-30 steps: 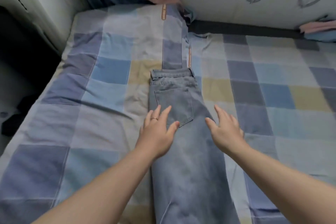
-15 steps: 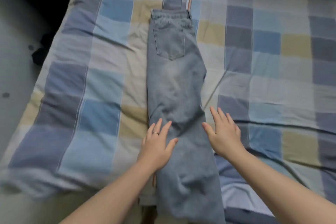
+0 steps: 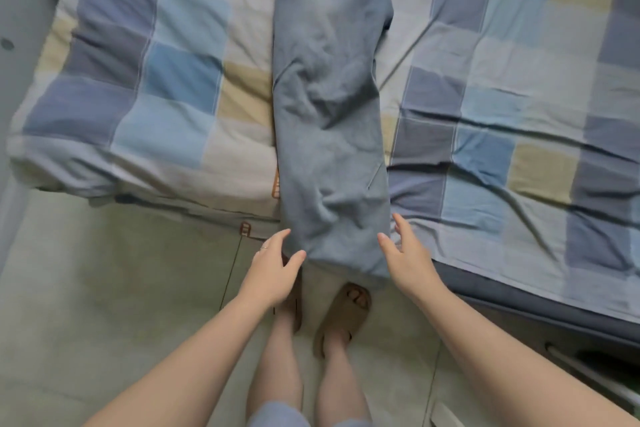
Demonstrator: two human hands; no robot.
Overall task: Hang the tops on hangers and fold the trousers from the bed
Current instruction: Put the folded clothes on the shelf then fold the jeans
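Lying between both hands: trousers (image 3: 329, 107)

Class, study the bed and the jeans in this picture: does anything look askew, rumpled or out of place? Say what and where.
Yes. The jeans are not lying flat: creases bunch across the middle, and the leg ends hang over the bed edge. The checked sheet is wrinkled to their right. Both hands, left hand and right hand, are open beside the leg ends.

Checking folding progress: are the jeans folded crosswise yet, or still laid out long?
Still laid out long. The jeans run lengthwise down the bed, legs stacked, hem hanging over its edge.
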